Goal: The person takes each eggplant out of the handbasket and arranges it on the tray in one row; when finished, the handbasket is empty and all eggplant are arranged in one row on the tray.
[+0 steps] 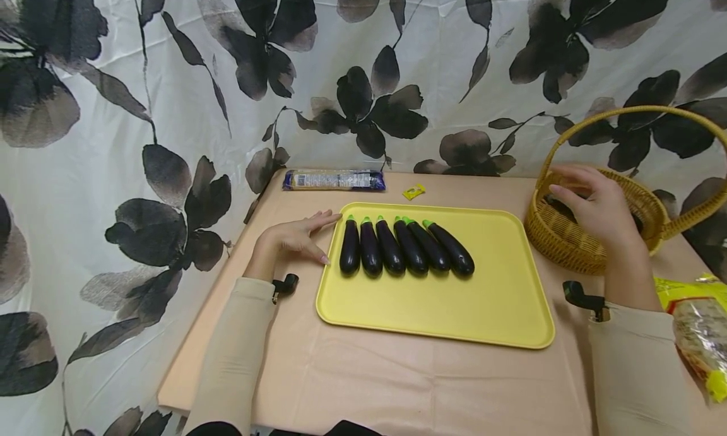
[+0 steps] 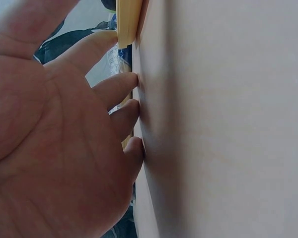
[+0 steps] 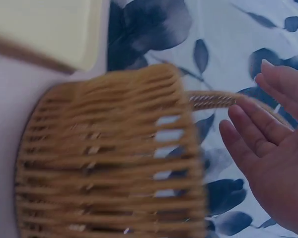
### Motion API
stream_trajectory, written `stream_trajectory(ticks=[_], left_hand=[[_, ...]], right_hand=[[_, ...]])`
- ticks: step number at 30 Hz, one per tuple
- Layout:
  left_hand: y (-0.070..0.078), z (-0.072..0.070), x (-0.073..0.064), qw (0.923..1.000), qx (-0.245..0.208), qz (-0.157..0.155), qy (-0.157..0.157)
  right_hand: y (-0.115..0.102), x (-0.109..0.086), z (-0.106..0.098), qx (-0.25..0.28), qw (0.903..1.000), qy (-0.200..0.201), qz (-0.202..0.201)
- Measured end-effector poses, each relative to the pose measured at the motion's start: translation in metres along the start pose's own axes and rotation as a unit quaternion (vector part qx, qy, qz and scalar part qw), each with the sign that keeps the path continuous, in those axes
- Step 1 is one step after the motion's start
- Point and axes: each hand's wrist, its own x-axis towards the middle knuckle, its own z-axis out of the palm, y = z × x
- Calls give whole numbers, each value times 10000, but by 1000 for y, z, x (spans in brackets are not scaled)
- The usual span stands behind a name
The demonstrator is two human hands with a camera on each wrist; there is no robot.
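Several dark purple eggplants [image 1: 392,250] with green stem ends lie side by side in a row on a yellow tray [image 1: 431,313]. At the tray's left edge, my left hand [image 1: 295,237] touches the rim with thumb and index finger extended; the left wrist view shows the other fingertips [image 2: 134,110] resting on the table. Over the opening of a wicker basket [image 1: 573,250] is my right hand [image 1: 596,206], under the arched handle. Its fingers are loosely extended in the right wrist view, and nothing shows in them. Something dark inside the basket is mostly hidden.
A long blue-ended packet [image 1: 335,180] lies behind the tray, beside a small yellow wrapper [image 1: 414,192]. At the right edge is a yellow-and-clear food bag [image 1: 701,329]. A floral curtain [image 1: 363,64] hangs along the table's back and left.
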Motion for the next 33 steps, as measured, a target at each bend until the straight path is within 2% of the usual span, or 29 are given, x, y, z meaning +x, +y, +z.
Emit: stream_trajectory(ticks=[5, 11, 17, 33], left_hand=[[1, 0, 1, 10000, -14, -2, 5], [0, 0, 2, 10000, -55, -4, -11], [0, 0, 2, 10000, -35, -17, -14], [0, 0, 3, 10000, 49, -41, -33]], right_hand=[[19, 7, -2, -269, 9992, -211, 219], [49, 18, -6, -428, 9974, -568, 125], [75, 24, -11, -659, 9928, -976, 212], [104, 27, -20, -1145, 9700, -1954, 879]])
